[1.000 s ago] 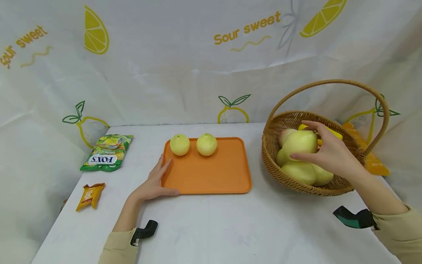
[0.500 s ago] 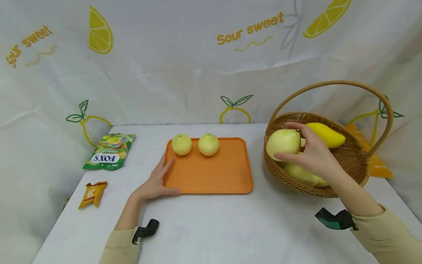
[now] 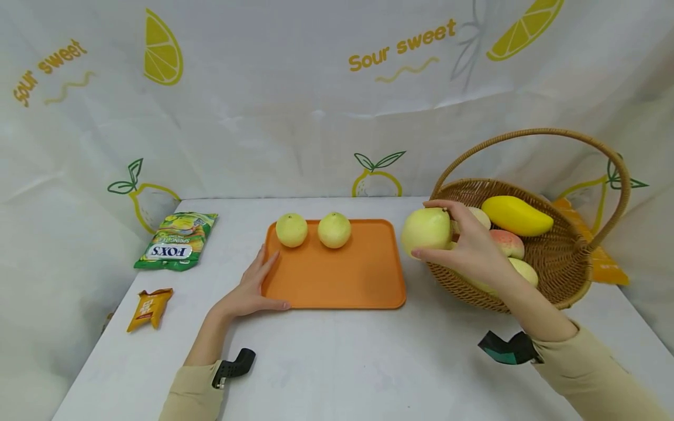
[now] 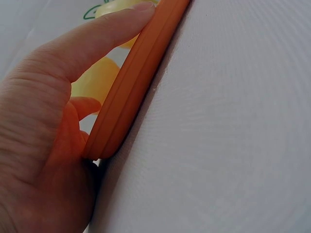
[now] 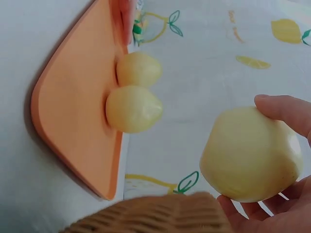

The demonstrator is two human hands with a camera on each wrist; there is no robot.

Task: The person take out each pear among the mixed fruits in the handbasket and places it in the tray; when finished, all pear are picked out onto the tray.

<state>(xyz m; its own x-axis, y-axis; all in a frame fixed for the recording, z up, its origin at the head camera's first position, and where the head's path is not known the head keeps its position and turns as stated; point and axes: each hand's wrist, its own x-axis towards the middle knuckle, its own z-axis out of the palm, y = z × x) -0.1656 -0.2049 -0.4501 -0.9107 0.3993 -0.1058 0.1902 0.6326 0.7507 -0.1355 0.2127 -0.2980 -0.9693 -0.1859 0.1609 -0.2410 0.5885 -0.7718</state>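
Note:
My right hand [image 3: 471, 251] grips a pale yellow-green pear [image 3: 425, 231] between thumb and fingers, above the left rim of the wicker basket [image 3: 558, 266]. In the right wrist view that pear [image 5: 250, 155] hangs apart from the other fruit. My left hand [image 3: 250, 292] rests at the near left corner of the orange tray [image 3: 337, 280], fingers extended along its left side and thumb on the front edge. Against the tray rim [image 4: 133, 77] the left thumb shows in the left wrist view. Two similar pears, one left [image 3: 292, 230] and one right [image 3: 334, 230], stand at the tray's back.
Inside the basket lie a yellow mango [image 3: 517, 216], a peach [image 3: 508, 242] and more pale fruit [image 3: 525, 271]. Its tall handle [image 3: 542, 132] arches above. An orange packet [image 3: 605, 266] lies behind it. On the left are a green Fox's bag [image 3: 176, 241] and a small brown-orange wrapper [image 3: 150, 309].
My right hand has carried the pear leftward out of the basket to its left rim, uncovering the mango and peach. My left hand stays at the tray corner. The head view shifts slightly.

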